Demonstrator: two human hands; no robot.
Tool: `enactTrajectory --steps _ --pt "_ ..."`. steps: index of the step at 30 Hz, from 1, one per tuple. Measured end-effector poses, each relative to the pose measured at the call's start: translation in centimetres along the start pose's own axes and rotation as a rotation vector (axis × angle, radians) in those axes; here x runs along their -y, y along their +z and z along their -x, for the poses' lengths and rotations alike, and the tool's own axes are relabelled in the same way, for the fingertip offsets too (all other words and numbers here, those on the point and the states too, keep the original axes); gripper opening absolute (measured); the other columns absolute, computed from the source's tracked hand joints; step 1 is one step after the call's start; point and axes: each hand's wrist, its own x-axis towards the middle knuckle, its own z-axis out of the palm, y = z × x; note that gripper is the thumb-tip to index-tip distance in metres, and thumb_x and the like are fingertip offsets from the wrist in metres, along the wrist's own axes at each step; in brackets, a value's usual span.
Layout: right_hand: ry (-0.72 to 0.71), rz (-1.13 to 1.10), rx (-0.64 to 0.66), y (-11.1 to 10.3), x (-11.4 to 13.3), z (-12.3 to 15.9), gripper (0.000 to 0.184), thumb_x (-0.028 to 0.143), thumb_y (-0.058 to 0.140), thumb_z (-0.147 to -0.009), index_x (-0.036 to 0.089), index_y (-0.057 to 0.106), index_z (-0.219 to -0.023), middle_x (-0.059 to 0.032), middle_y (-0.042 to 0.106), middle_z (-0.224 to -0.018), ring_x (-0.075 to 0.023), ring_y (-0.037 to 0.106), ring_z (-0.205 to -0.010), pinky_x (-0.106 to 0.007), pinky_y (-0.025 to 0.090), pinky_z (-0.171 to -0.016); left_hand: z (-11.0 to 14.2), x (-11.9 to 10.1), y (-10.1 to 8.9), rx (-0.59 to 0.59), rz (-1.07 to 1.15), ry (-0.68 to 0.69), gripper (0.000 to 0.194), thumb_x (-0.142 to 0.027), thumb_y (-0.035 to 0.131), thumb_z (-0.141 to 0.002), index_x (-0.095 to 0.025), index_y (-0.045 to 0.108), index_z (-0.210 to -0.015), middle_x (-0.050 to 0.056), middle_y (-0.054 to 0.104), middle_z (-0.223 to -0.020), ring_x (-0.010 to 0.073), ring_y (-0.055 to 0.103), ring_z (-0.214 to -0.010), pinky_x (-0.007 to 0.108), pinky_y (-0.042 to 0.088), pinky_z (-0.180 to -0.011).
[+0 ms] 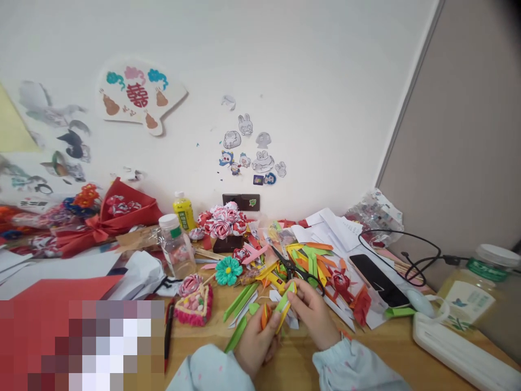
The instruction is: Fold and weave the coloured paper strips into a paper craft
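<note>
Your left hand: at the near middle of the table [297,374], fingers [266,326] closed around the lower end of the folded paper strips [284,308], green and yellow, with an orange piece [265,315] at the thumb.
Your right hand [313,312]: pinching the upper end of the same folded paper strips.
Folded paper strips: between your two hands, tilted, upper end leaning right.
Scissors [290,266]: black, lying just beyond your right hand, among loose colored strips [311,255].
Left of your hands: a turquoise flower [228,270] and, nearer you, a pink-edged heart-shaped piece [194,305].
Right of your hands: a dark-screened phone [378,279]; farther right, a large jar [468,293] with a white lid.
</note>
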Motion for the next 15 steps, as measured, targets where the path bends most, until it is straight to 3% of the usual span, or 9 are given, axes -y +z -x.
enactTrajectory --steps 2,5,8,10,13,15 --pt "0.017 -0.051 0.003 -0.3 0.1 -0.1 0.029 0.047 0.052 -0.079 0.018 0.053 -0.080 0.0077 0.034 -0.050 -0.0099 0.034 -0.044 -0.020 0.028 -0.043 -0.2 0.0 -0.1 -0.035 0.037 0.011 0.073 -0.078 0.043 -0.058 -0.022 0.042 -0.105 -0.016 0.034 -0.033 0.0064 0.027 -0.022 0.019 0.014 -0.027" --pt "0.022 -0.095 -0.014 -0.5 -0.1 -0.3 0.025 0.044 0.052 -0.081 0.018 0.052 -0.080 0.0069 0.035 -0.053 -0.0100 0.033 -0.046 -0.020 0.028 -0.044 -0.8 0.3 -0.4 -0.108 0.033 -0.045 0.077 -0.083 0.037 -0.054 -0.022 0.041 -0.102 -0.014 0.037 -0.024 0.0088 0.028 -0.020 0.019 0.010 -0.026" --pt "0.002 -0.063 0.009 -0.5 -0.2 -0.2 0.022 0.039 0.050 -0.082 0.018 0.053 -0.084 0.0053 0.038 -0.058 -0.0105 0.036 -0.049 -0.021 0.029 -0.046 -1.2 0.6 -0.7 -0.130 -0.028 0.017 0.064 -0.081 0.046 -0.051 -0.023 0.044 -0.077 -0.014 0.031 -0.023 0.0076 0.025 -0.021 0.019 0.012 -0.027" --pt "-0.018 0.015 0.009 -0.3 -0.2 0.0 0.020 0.036 0.049 -0.082 0.017 0.053 -0.085 0.0040 0.040 -0.062 -0.0115 0.039 -0.053 -0.021 0.032 -0.048 -1.1 0.7 -0.9 -0.167 -0.086 0.057 0.056 -0.078 0.049 -0.053 -0.024 0.038 -0.060 -0.013 0.029 -0.028 0.0064 0.024 -0.025 0.020 0.015 -0.029" --pt "-0.056 0.167 -0.012 0.0 0.0 0.2 0.016 0.031 0.048 -0.081 0.017 0.054 -0.078 0.0031 0.042 -0.063 -0.0129 0.043 -0.059 -0.021 0.035 -0.053 -0.6 0.3 -1.3 -0.207 -0.181 0.126 0.053 -0.073 0.046 -0.063 -0.024 0.034 -0.052 -0.010 0.030 -0.038 0.0083 0.031 -0.035 0.022 0.025 -0.036" --pt "-0.080 0.249 -0.011 0.2 0.1 0.4 0.015 0.029 0.048 -0.081 0.018 0.055 -0.076 0.0030 0.044 -0.063 -0.0133 0.044 -0.060 -0.021 0.035 -0.054 -0.2 -0.2 -1.4 -0.228 -0.310 0.252 0.047 -0.066 0.046 -0.070 -0.023 0.037 -0.053 -0.007 0.037 -0.047 0.0116 0.039 -0.046 0.024 0.034 -0.046"
